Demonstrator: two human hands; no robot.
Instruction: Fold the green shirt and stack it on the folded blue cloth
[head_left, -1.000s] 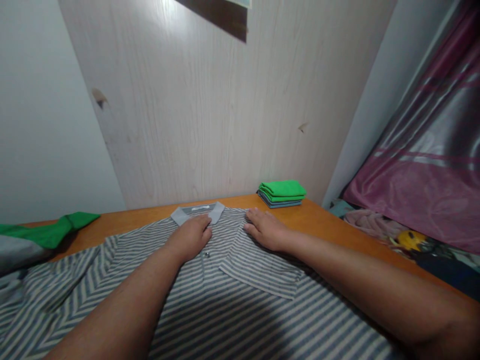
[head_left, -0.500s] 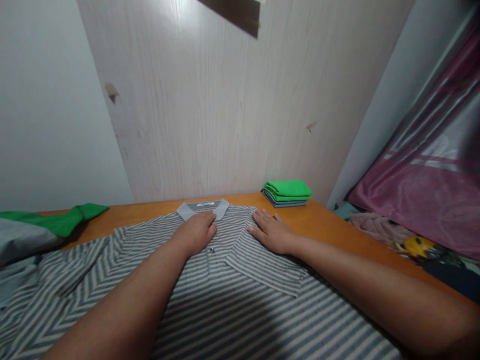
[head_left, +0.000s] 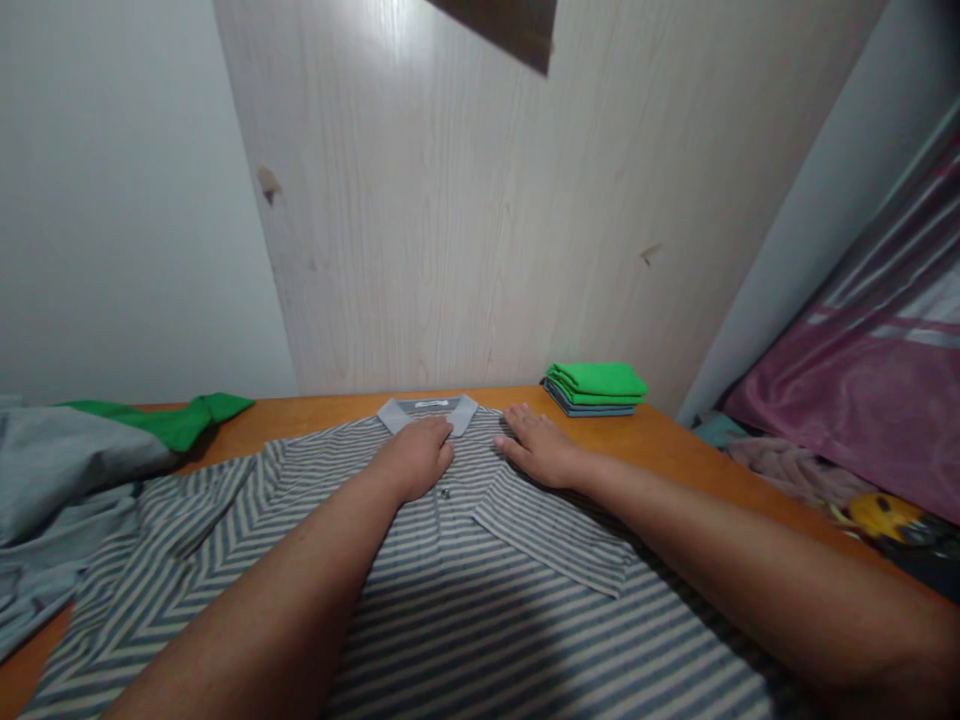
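A grey and white striped polo shirt is spread front up, with its plain grey collar at the far end. Its right-side sleeve is folded inward over the body. My left hand rests palm down just below the collar beside the button placket, fingers stretched forward, their tips partly hidden. Upon the shirt's shoulder, at the top of the folded sleeve, my right hand lies flat with its fingers spread. Neither hand grips anything.
A folded stack of green and grey cloth sits at the table's back right. Loose grey and green clothes lie at the left. Behind the orange table stands a pale wooden panel. A pink curtain hangs at the right.
The view has shifted slightly, so the scene sits further right. My right hand has slid a little toward the shoulder's far edge. My left hand stays below the collar.
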